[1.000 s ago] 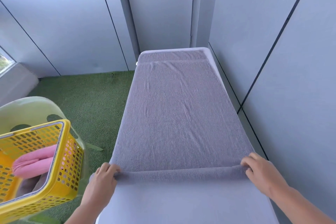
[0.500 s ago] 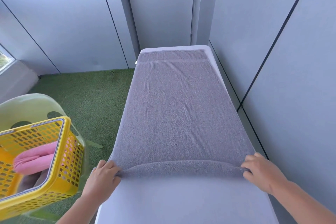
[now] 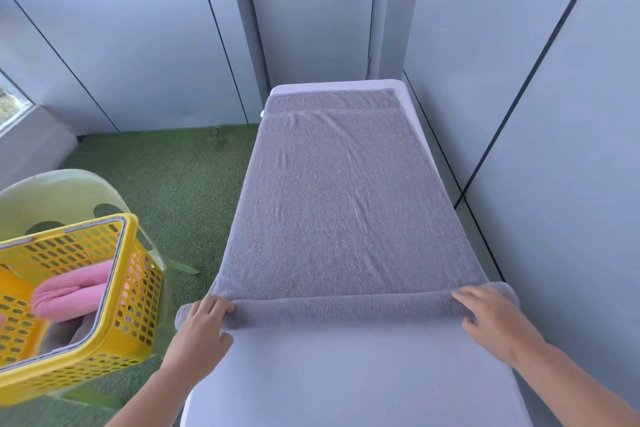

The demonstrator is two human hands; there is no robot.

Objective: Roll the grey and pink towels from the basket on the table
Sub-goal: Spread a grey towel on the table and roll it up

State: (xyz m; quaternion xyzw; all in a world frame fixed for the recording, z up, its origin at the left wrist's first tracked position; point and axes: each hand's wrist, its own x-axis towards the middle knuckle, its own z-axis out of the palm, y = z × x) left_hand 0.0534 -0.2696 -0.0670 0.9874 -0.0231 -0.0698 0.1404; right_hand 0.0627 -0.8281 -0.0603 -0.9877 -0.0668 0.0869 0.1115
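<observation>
A pale green chair [image 3: 62, 194] stands on green turf [image 3: 180, 177] before grey wall panels [image 3: 121, 28]

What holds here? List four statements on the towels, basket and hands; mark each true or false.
1. The grey towel lies spread along the table, its near end rolled. True.
2. The pink towel lies on the table. False: it sits in the basket.
3. The left hand and right hand each grip an end of the roll. True.
4. The basket stands right of the table. False: it is to the left, near the left hand.
</observation>
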